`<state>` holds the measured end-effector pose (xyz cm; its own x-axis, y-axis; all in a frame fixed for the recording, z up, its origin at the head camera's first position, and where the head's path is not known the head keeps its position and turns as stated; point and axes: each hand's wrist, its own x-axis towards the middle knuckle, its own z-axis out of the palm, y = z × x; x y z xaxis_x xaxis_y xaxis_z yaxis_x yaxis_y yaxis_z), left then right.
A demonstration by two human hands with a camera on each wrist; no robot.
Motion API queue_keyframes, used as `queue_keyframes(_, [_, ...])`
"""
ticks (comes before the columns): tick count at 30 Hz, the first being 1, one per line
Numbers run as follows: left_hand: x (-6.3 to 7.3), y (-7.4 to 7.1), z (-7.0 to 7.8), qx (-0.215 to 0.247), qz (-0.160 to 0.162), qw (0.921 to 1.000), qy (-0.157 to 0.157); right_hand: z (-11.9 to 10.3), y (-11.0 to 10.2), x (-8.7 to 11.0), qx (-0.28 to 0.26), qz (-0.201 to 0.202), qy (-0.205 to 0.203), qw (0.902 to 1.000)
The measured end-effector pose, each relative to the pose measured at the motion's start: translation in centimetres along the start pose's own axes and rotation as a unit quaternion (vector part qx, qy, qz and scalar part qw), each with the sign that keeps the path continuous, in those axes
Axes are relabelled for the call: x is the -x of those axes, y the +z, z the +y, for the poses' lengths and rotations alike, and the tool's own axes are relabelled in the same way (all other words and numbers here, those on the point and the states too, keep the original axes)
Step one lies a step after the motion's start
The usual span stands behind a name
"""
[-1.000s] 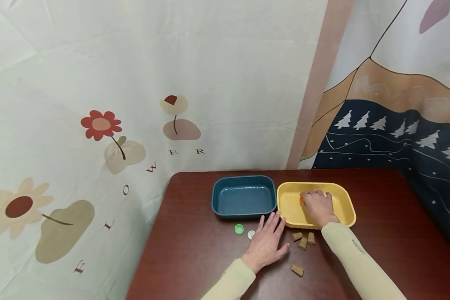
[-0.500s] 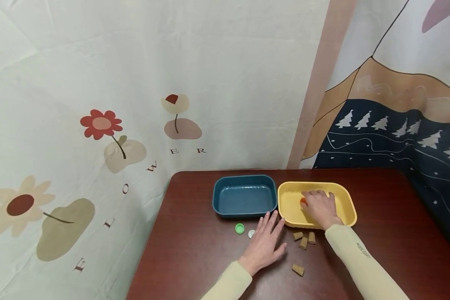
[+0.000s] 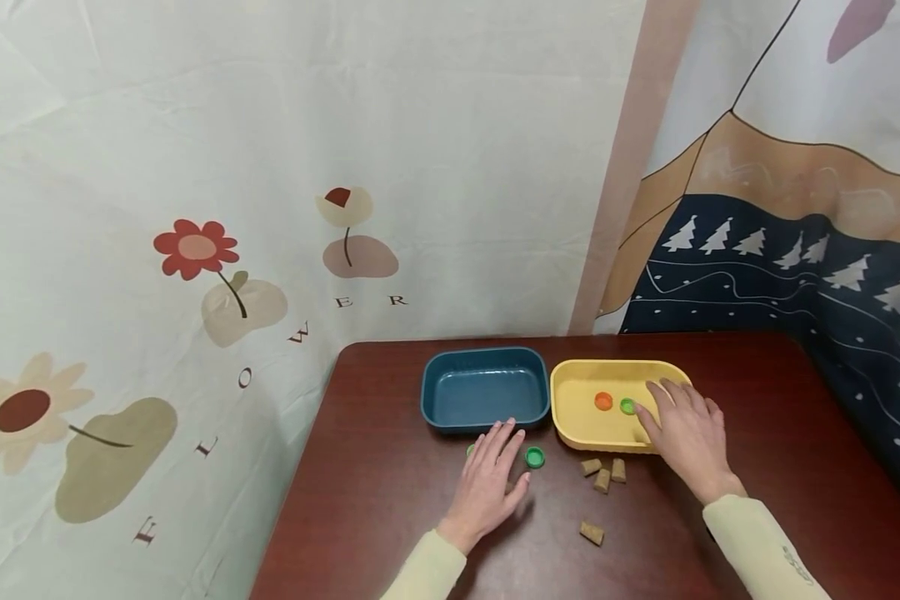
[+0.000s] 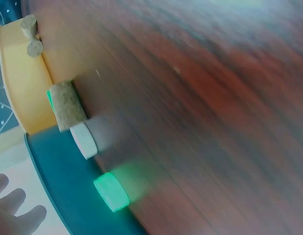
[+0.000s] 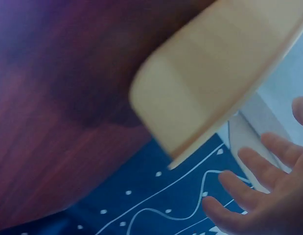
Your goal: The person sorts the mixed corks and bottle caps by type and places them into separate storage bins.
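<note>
My left hand [image 3: 483, 483] hovers over the table with spread fingers, in front of the blue tray. By it lie a green bottle cap [image 3: 535, 457], another green cap [image 4: 112, 192], a white cap [image 4: 83, 140] and a cork [image 4: 68, 105]; the hand hides the white cap in the head view. My right hand [image 3: 692, 435] is above the right end of the yellow tray [image 3: 585, 444], fingers spread and holding nothing. Inside that tray are an orange cap [image 3: 603, 402] and a green one near the thumb.
The blue tray [image 3: 486, 392] stands left of the yellow one, close beside it. Several corks [image 3: 602, 481] lie before the yellow tray, and a single cork [image 3: 592, 533] is nearer the front. A printed cloth [image 3: 487, 167] hangs behind the table.
My right hand has left the orange cap and moved rightward, uncovering the green cap in the yellow tray. My left hand has shifted left, exposing a green cap on the table.
</note>
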<state>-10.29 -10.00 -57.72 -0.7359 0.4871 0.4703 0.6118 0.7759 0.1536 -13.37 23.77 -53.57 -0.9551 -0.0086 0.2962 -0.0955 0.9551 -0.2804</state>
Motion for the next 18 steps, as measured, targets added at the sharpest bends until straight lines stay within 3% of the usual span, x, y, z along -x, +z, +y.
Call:
queue_keyframes(6, [0.5, -0.3, -0.6, 0.009, 0.020, 0.9998, 0.001, 1.9, -0.3, 1.4, -0.017, -0.009, 0.040, 0.9990])
queue_keyframes(12, [0.6, -0.2, -0.4, -0.002, -0.002, 1.0000, -0.001, 3.4, 0.0, 2.3, -0.034, -0.052, 0.080, 0.9949])
queue_keyframes(18, [0.4, -0.1, 0.1, -0.003, -0.025, 0.9997, 0.001, 4.4, 0.3, 2.8, -0.035, -0.079, 0.093, 0.9919])
